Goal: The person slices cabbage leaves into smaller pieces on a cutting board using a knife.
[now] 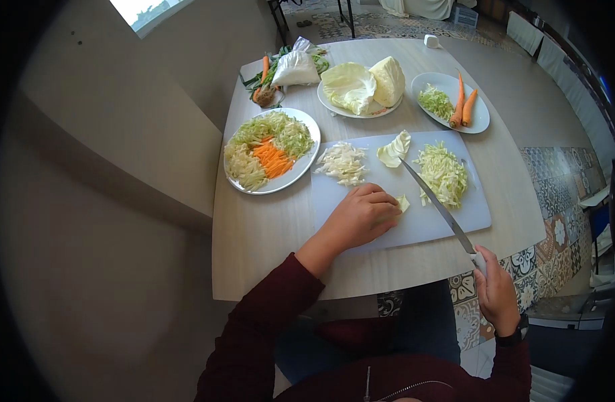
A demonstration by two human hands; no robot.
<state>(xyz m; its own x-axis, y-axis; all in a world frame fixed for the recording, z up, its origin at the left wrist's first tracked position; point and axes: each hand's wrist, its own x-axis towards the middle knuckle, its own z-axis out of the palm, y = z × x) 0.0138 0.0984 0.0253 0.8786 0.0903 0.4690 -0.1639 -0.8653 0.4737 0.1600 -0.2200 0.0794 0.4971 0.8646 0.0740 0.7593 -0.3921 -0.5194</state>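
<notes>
My right hand (496, 293) is wrapped around the light handle of a long knife (440, 206). The blade slants up and left over the white cutting board (388, 239), its tip by a loose cabbage leaf piece (394, 150). My left hand (362, 216) rests on the board with fingers curled together over a small piece of cabbage (403, 203); most of that piece is hidden under the fingers. Right of the blade lies a heap of shredded green cabbage (444, 175). A paler shredded pile (343, 163) sits at the board's upper left.
A plate (309, 163) of shredded cabbage and carrot stands left of the board. Behind it are a cabbage (389, 82) on a plate, a bag of white contents (296, 69) among vegetables, and an oval plate (482, 121) with two carrots (463, 106). A wall borders the table's left.
</notes>
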